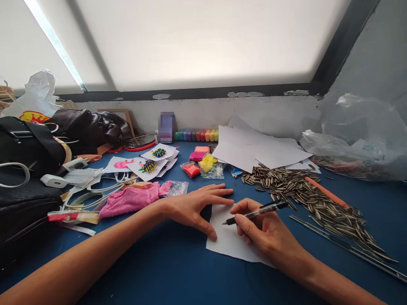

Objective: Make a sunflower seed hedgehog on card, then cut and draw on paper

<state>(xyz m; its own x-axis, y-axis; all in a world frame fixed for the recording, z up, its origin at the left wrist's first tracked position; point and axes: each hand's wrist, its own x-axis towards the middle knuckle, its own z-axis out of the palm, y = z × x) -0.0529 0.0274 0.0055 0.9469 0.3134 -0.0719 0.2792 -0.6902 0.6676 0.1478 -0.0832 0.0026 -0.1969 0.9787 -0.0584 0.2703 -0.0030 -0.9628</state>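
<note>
My right hand point(259, 224) is closed round a black pen point(254, 213), its tip pointing left over a white sheet of paper point(227, 241). Whether the tip touches the paper I cannot tell. No marks show on the visible part of the sheet. My left hand point(200, 207) is spread open at the sheet's left edge, thumb and fingertips at its border. Part of the paper lies hidden under my right hand. Beyond my hands are small packets of coloured clay, among them a red packet point(190, 170) and a yellow packet point(208, 163).
Sunflower seeds point(295, 190) spread at the right with an orange stick point(327, 192) and a metal-looking strip point(346, 245). White sheets point(263, 148) lie behind. Decorated paper cards point(148, 167), a pink cloth point(130, 199), chargers point(54, 181) and bags point(28, 148) crowd the left.
</note>
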